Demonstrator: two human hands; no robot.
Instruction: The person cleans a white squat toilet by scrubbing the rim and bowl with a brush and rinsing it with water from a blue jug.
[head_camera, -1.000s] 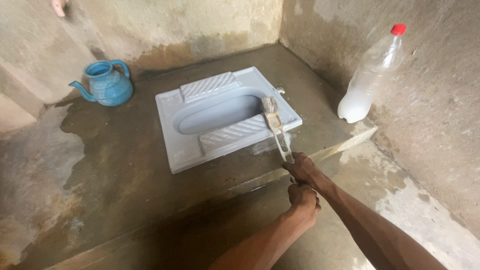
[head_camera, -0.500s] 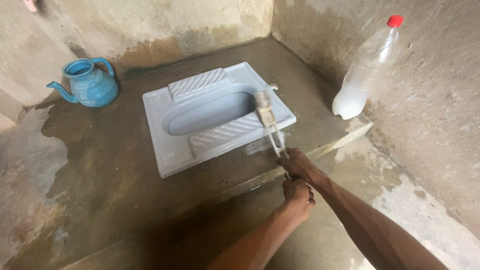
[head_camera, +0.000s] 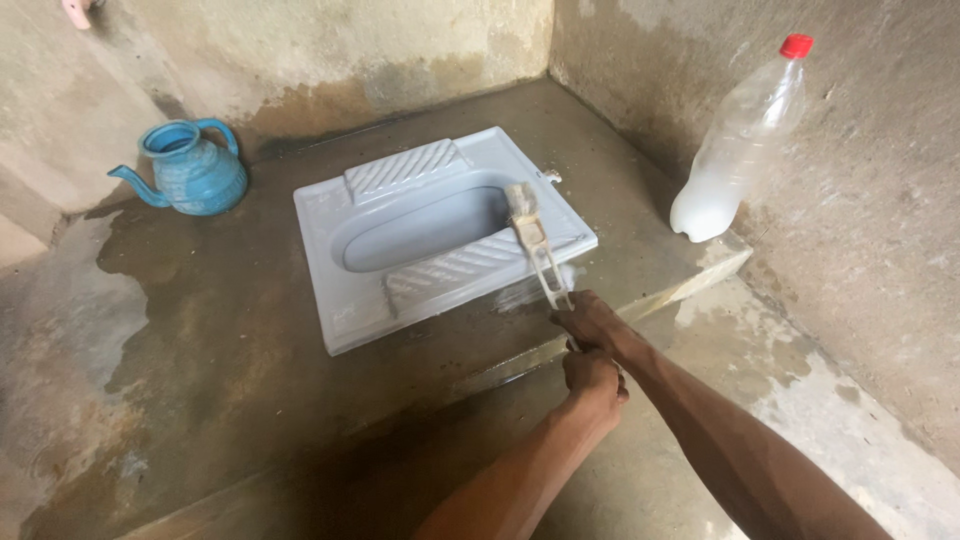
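Long-handled scrub brush with pale plastic handle and worn whitish bristles (head_camera: 535, 245) sits bristle-end on the right rim of the pale blue ceramic squat toilet pan (head_camera: 330, 235), at the edge of the bowl next to the near ribbed footrest. Handle slopes down toward the person. Right hand (head_camera: 590, 320) grips the handle's lower end, fingers wrapped tight around it. Left hand (head_camera: 595, 385) just behind and below, touching the right, fist closed; handle end hidden there, so cannot tell for sure if it's on the handle or just bunched up. Both forearms come in from bottom right.

Pan is set flush in a raised wet concrete platform (head_camera: 250, 340), dark damp patches around it. Blue plastic spouted water kettle (head_camera: 190, 170) stands upright on the platform at far left, well apart from the pan. Clear plastic bottle with red cap (head_camera: 735, 150), whitish liquid in its lower part, leans against the stained concrete wall (head_camera: 880, 200) at the platform's right corner. Lower concrete floor (head_camera: 780, 380) under the arms, wet in places.
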